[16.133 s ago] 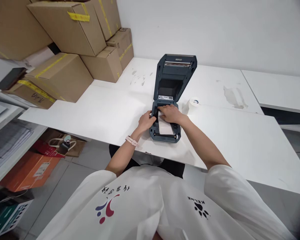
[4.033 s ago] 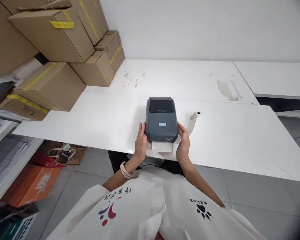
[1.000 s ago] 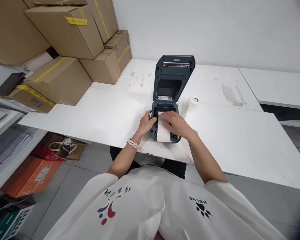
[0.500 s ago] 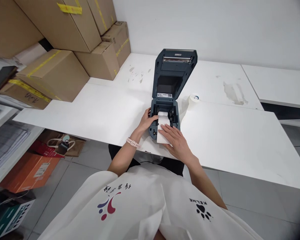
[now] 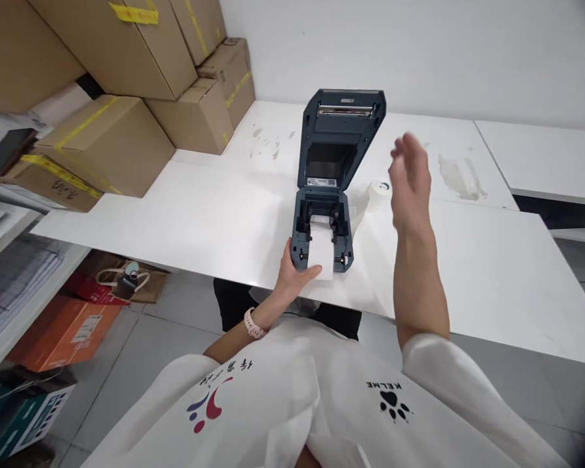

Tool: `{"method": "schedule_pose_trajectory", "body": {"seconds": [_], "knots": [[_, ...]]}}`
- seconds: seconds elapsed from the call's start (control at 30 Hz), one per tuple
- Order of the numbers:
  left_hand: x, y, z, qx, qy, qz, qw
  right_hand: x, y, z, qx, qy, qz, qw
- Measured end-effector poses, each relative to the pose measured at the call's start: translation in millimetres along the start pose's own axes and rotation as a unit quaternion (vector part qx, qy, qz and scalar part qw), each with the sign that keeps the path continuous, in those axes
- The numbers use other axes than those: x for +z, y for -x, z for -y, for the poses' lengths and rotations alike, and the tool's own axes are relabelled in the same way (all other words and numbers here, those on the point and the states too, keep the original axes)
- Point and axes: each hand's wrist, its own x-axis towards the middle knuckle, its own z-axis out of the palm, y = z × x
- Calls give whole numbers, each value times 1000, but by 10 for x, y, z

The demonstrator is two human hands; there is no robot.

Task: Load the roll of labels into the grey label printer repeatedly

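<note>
A dark blue-grey label printer stands on the white table with its lid raised. A strip of white label paper runs out over its front edge. My left hand grips the front left corner, thumb pressed on the strip near its loose end and the other fingers against the printer's side. My right hand is raised to the right of the lid, blurred by motion, its fingers stretched upward with nothing visible in them. Beside the printer, a small white roll has a length of its tape unwound.
Cardboard boxes with yellow tape are stacked on the table's left end. Below them, shelving holds papers, and an orange box is on the floor. A white wall rises behind the table. Another white table section adjoins at right.
My right hand has left the label paper and risen to the right of the printer. My left hand has slid from the printer's left side toward its front corner, thumb now on the paper.
</note>
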Motion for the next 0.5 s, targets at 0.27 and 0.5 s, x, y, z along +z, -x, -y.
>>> {"method": "schedule_pose_trajectory", "body": {"seconds": [0.27,0.5], "knots": [[-126,66,-1,-4,37,13,999,422,-711,-70,26,-84,121,989],[-377,-99,-297,73,44,-45,995,234,926,120,43,54,139,988]]}}
